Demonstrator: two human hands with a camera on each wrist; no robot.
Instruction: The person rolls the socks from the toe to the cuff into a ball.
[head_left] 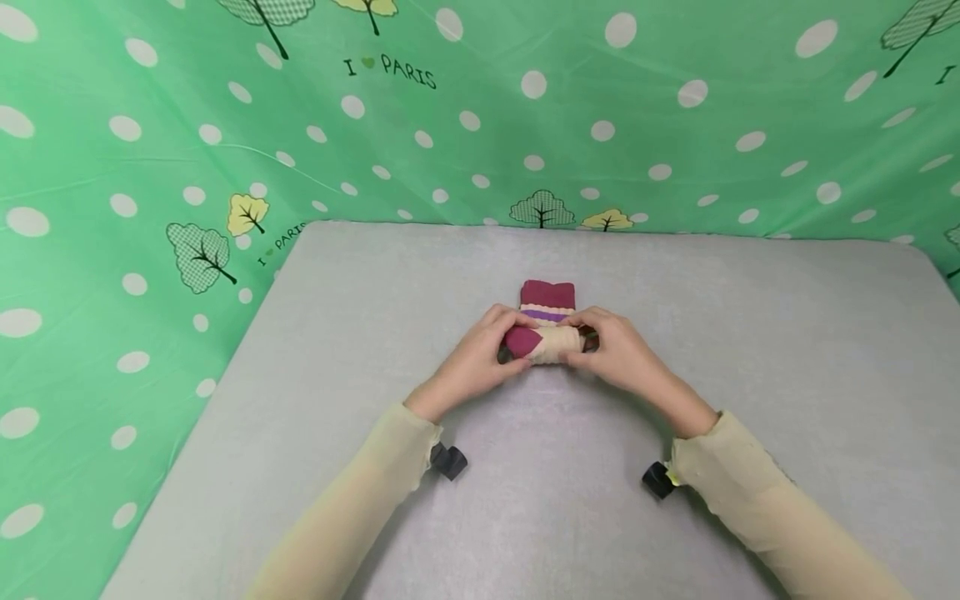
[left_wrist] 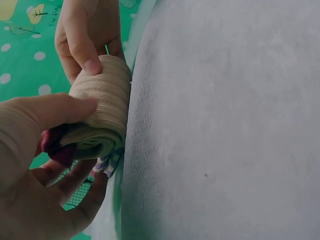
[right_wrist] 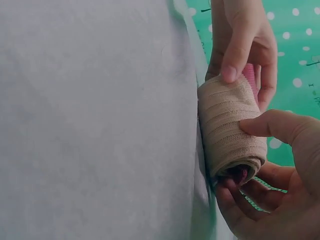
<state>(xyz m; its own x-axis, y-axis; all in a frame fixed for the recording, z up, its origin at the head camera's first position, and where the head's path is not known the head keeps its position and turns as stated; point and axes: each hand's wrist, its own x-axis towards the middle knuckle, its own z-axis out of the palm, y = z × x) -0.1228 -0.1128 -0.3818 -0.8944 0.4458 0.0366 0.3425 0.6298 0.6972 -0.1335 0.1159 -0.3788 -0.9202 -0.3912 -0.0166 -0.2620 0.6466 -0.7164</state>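
Note:
A ribbed beige sock [head_left: 558, 343] with a maroon patch lies rolled into a thick bundle on the table. From its far side the cuff [head_left: 547, 295] stretches flat, maroon with purple and cream stripes. My left hand [head_left: 482, 350] grips the left end of the roll, thumb on the near side and fingers beyond. Around the right end, my right hand [head_left: 626, 352] holds it the same way. Spiral layers show at the end of the rolled sock [right_wrist: 232, 127] in the right wrist view. In the left wrist view, the left thumb [left_wrist: 75, 109] presses the ribbing.
The grey tabletop [head_left: 555, 500] spreads around both hands. Behind it and to the left hangs a green sheet [head_left: 420, 175] with white dots and printed trees. A black wrist device [head_left: 449, 461] sits by the left sleeve, and another black device [head_left: 658, 481] by the right.

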